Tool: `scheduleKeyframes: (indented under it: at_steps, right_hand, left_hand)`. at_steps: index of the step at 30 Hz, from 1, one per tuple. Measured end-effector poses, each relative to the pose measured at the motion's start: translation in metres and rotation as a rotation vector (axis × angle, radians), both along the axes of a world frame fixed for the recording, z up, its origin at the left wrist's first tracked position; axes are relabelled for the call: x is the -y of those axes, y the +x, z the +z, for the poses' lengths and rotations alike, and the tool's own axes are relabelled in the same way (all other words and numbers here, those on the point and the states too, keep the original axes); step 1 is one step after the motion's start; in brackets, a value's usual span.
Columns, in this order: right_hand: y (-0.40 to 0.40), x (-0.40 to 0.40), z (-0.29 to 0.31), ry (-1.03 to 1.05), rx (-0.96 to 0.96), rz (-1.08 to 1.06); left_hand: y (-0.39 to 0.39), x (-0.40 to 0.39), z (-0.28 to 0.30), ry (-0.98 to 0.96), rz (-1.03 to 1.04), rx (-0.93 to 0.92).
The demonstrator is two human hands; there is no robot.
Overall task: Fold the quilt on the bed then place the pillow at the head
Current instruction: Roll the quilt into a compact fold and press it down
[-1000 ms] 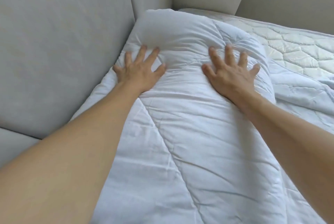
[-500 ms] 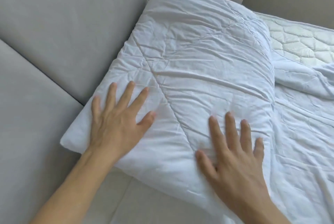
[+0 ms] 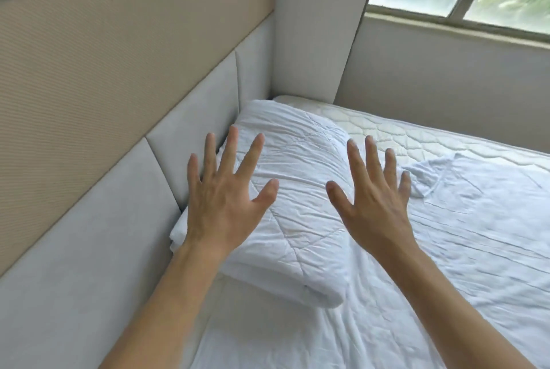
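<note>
The bed (image 3: 446, 249) runs along the padded headboard (image 3: 119, 205), its sheet rumpled and part of the mattress (image 3: 401, 133) bare near the corner. The folded quilt (image 3: 297, 190) lies as a thick bundle against the headboard, so your fold looks done; give it one flat press to square its edges if it bulges. No pillow is in view (it may lie outside the frame), so look for it next and leave room for it at the head. Your left hand (image 3: 226, 199) and right hand (image 3: 375, 202) hover above the bundle, fingers (image 3: 232, 145) spread wide, holding nothing.
</note>
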State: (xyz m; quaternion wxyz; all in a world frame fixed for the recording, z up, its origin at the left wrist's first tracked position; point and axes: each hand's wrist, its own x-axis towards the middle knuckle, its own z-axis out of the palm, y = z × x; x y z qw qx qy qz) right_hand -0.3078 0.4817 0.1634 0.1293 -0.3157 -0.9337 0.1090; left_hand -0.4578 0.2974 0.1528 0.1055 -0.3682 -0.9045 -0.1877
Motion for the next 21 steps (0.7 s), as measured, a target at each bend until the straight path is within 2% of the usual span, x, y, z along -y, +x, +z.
scheduleKeyframes:
  at_steps: [6,10,16,21]
  right_hand:
    - [0.06,0.032,0.11,0.093,-0.113,0.031]
    - [0.119,0.053,0.164,0.101,-0.221,0.068]
    - [0.192,0.075,0.201,0.112,-0.312,0.092]
    - [0.22,0.111,0.19,0.016,-0.321,0.138]
  left_hand:
    - [0.085,0.02,0.114,0.112,0.027,-0.076]
    - [0.15,0.042,0.164,0.146,0.083,-0.15]
    - [0.222,0.08,0.193,0.194,0.139,-0.156]
    - [0.259,0.132,0.19,0.21,0.178,-0.122]
